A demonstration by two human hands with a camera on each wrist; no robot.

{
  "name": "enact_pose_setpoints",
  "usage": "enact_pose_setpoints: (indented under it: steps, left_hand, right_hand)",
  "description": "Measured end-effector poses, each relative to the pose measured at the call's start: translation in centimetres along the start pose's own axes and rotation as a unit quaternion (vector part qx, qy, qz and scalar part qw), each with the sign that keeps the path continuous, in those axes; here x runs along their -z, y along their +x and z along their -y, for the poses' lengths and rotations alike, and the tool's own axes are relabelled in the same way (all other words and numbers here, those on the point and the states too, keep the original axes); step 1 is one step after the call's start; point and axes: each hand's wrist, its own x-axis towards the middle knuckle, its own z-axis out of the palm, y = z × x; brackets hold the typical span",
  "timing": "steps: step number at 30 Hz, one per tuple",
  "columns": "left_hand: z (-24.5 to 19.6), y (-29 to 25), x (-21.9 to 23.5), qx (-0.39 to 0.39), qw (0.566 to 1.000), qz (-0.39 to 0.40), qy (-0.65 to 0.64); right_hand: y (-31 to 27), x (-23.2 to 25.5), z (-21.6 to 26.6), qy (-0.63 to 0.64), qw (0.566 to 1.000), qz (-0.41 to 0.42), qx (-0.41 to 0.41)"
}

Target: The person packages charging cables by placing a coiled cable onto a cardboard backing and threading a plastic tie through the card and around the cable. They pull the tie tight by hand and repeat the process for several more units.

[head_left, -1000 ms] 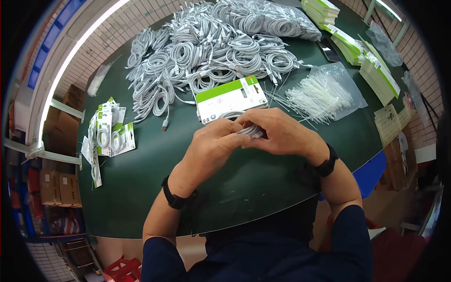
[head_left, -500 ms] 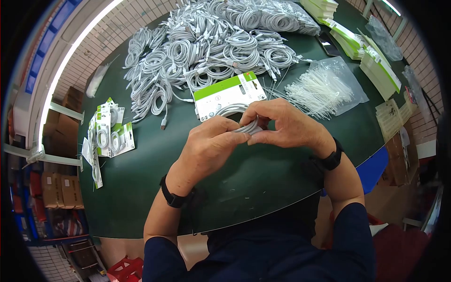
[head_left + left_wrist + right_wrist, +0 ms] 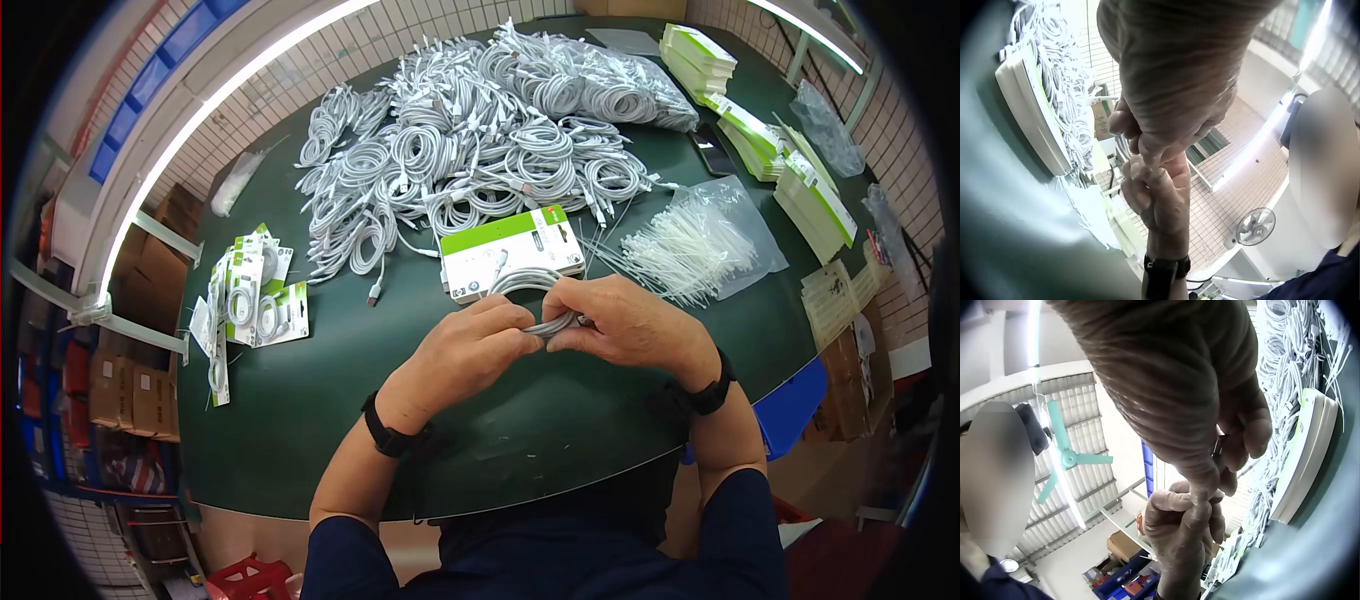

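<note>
A coiled white charging cable (image 3: 522, 279) is held between both hands, just in front of a stack of white-and-green packaging cards (image 3: 512, 250). My left hand (image 3: 468, 352) pinches the coil's near left side between thumb and fingers. From the other side, my right hand (image 3: 632, 322) grips it with curled fingers and thumb. The fingertips of the two hands are close together, and they cover the lower part of the loop. In both wrist views the hands hide most of the cable.
Behind the cards lies a large heap of coiled cables (image 3: 450, 150). White cable ties (image 3: 690, 250) spill from a clear bag at right, near a phone (image 3: 711, 150) and card stacks (image 3: 815, 205). Packaged cables (image 3: 285, 318) lie at left.
The head view has shifted, so the table's contents sit lower in it. More of the coil's loop now shows above the fingers; both hands still hold it over the table.
</note>
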Motion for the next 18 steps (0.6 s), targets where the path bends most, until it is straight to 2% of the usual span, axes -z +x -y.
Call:
enact_pose_setpoints:
  steps: [2, 4, 9, 12, 15, 16, 18]
  left_hand:
    - [0.3, 0.0, 0.2, -0.021, 1.000, -0.009, 0.010]
    - [0.6, 0.3, 0.4, -0.034, 0.999, -0.020, 0.016]
    - [1.7, 1.0, 0.7, -0.043, 0.999, -0.032, -0.003]
    - [2.8, 1.2, 0.4, -0.011, 0.998, -0.019, -0.061]
    - [2.8, 1.3, 0.8, 0.101, 0.986, -0.100, -0.087]
    - [4.2, 1.5, 0.8, 0.064, 0.987, -0.147, -0.004]
    - [5.6, 1.8, 0.7, 0.159, 0.979, -0.126, -0.017]
  right_hand:
    - [0.1, 0.7, 1.0, 0.019, 1.000, -0.008, -0.003]
    - [0.1, 0.1, 0.8, 0.010, 0.998, -0.051, 0.022]
    - [0.6, -1.0, -0.5, -0.050, 0.982, -0.141, 0.117]
    - [0.8, -1.1, -0.9, -0.110, 0.975, -0.149, 0.123]
    - [0.9, -0.8, -1.5, -0.133, 0.972, -0.158, 0.112]
    - [1.0, -0.7, -1.8, -0.131, 0.971, -0.168, 0.111]
    - [1.1, -0.5, -2.3, -0.135, 0.966, -0.189, 0.110]
